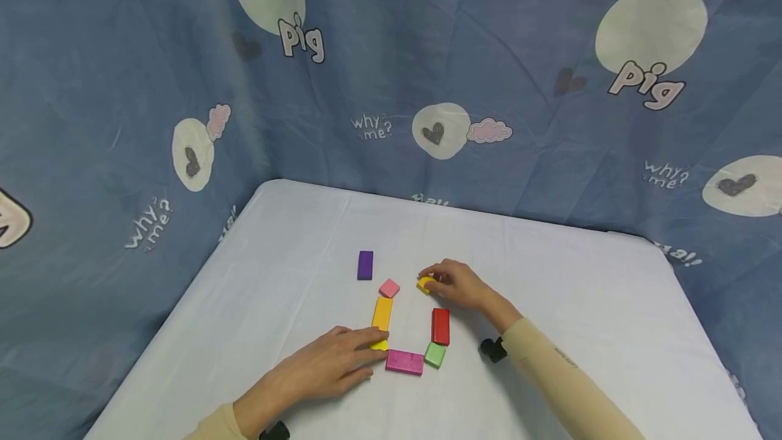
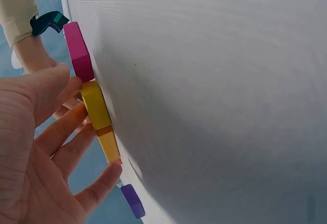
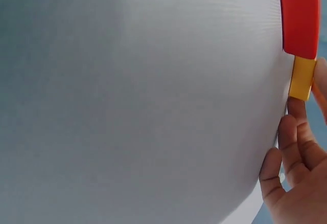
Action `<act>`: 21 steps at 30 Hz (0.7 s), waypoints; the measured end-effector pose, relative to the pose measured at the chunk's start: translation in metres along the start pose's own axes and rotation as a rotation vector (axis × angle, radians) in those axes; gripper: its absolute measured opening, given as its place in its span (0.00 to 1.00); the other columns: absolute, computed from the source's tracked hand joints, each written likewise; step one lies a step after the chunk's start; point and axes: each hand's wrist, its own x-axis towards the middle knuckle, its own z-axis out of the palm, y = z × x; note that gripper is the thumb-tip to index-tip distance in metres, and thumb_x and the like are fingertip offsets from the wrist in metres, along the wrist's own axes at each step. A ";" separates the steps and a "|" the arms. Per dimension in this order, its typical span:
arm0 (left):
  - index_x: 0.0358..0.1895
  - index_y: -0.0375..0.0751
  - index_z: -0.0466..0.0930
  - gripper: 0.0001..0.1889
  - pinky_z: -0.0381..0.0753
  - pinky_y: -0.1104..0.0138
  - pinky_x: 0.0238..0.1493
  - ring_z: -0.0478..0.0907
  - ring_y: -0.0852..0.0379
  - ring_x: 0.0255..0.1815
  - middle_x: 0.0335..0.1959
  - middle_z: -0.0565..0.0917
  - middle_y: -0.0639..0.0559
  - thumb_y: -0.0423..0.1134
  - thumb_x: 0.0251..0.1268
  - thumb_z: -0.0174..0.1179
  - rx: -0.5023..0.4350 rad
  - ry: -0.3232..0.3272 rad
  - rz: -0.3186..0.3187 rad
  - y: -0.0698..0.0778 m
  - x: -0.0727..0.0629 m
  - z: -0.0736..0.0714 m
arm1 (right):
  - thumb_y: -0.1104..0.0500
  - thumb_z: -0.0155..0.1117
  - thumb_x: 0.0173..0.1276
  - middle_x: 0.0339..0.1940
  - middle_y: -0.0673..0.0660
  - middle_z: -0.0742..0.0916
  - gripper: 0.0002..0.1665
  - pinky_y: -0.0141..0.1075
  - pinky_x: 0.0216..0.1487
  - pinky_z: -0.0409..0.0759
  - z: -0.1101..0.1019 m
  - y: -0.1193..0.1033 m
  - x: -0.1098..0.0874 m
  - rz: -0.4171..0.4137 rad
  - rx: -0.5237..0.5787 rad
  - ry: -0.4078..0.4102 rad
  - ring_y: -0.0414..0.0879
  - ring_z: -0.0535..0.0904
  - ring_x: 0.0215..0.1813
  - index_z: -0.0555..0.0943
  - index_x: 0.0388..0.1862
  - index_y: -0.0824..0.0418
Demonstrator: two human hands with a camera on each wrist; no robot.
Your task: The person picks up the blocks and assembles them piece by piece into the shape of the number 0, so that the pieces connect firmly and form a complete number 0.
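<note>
My right hand [image 1: 461, 285] pinches a small yellow block [image 3: 302, 77] between thumb and fingers, just beyond the red block [image 1: 440, 326]. With fingers spread, my left hand [image 1: 332, 364] rests on the table, its fingertips at a yellow block [image 2: 96, 105] and the orange block [image 1: 383, 312] in line with it. A magenta block [image 1: 404, 362] lies by the near end of that line, and a green block [image 1: 435, 355] links it to the red one. At the orange block's far end, a pink block [image 1: 389, 288] sits turned on a corner.
Apart from the others, a purple block [image 1: 365, 265] lies farther back on the white-covered table [image 1: 550, 277]. A blue printed cloth [image 1: 366, 73] hangs behind and along the table's sides. Dark wrist straps [image 1: 492, 350] are worn on both arms.
</note>
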 end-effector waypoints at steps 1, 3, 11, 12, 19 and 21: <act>0.64 0.55 0.77 0.19 0.74 0.57 0.57 0.67 0.59 0.68 0.69 0.71 0.55 0.48 0.72 0.55 0.000 0.001 0.001 0.000 0.000 0.000 | 0.58 0.66 0.68 0.35 0.47 0.80 0.16 0.36 0.38 0.74 -0.001 0.000 -0.001 0.004 0.008 -0.008 0.43 0.72 0.37 0.84 0.54 0.54; 0.64 0.55 0.77 0.19 0.74 0.56 0.57 0.66 0.59 0.68 0.69 0.71 0.55 0.48 0.73 0.55 -0.004 0.001 0.002 0.000 0.000 0.001 | 0.58 0.66 0.68 0.35 0.47 0.80 0.16 0.36 0.37 0.74 -0.002 0.001 -0.004 0.011 0.024 -0.018 0.43 0.72 0.38 0.84 0.54 0.55; 0.63 0.53 0.78 0.19 0.74 0.57 0.57 0.66 0.58 0.68 0.69 0.71 0.54 0.47 0.72 0.56 -0.006 0.019 0.008 0.000 -0.001 0.001 | 0.58 0.66 0.68 0.41 0.48 0.81 0.18 0.38 0.46 0.77 -0.004 0.004 -0.015 0.048 0.065 -0.012 0.43 0.74 0.42 0.82 0.56 0.56; 0.64 0.53 0.78 0.19 0.74 0.57 0.57 0.66 0.58 0.68 0.69 0.71 0.54 0.47 0.72 0.56 -0.006 0.019 0.009 0.000 -0.001 0.001 | 0.58 0.66 0.68 0.42 0.48 0.82 0.18 0.39 0.48 0.77 -0.004 0.004 -0.015 0.060 0.073 -0.012 0.43 0.75 0.44 0.82 0.56 0.56; 0.64 0.54 0.77 0.20 0.73 0.56 0.57 0.66 0.59 0.68 0.69 0.70 0.55 0.48 0.72 0.56 -0.012 0.004 -0.001 0.000 0.000 0.000 | 0.59 0.67 0.68 0.44 0.49 0.82 0.19 0.40 0.48 0.76 -0.007 0.002 -0.020 0.054 0.076 -0.019 0.44 0.74 0.45 0.82 0.57 0.57; 0.65 0.54 0.77 0.20 0.73 0.56 0.57 0.66 0.59 0.68 0.69 0.70 0.55 0.48 0.72 0.56 -0.013 -0.001 -0.003 0.000 0.001 0.000 | 0.59 0.67 0.67 0.42 0.48 0.82 0.19 0.37 0.45 0.76 -0.007 0.004 -0.021 0.034 0.065 -0.019 0.43 0.74 0.43 0.83 0.57 0.56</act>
